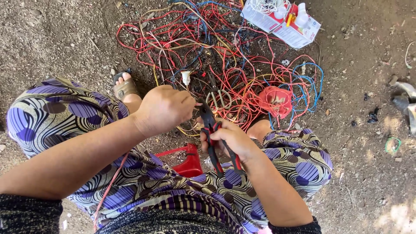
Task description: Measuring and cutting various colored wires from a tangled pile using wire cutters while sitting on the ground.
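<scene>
Dirt ground (359, 173), right hand (232, 141) fingers wrapped around pliers (214, 138), left hand (164, 108) pinching wire (193, 103)

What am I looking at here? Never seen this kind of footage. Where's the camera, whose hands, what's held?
There is one picture, from a camera worn on a person's head, looking straight down. No machine is involved: the two bare arms coming up from the bottom edge are the wearer's own.

The person sits on a low red stool over bare dirt ground, knees covered by a purple patterned garment.

The right hand has its grip closed around the red and black handles of a pair of pliers, whose nose points up towards the left hand. The left hand is closed in a pinch on a thin wire that is hard to make out.

In front lies a big tangle of wires, mostly red, some blue and yellow. At the top sits a white and red carton holding small white parts. A sandalled foot shows at left.
</scene>
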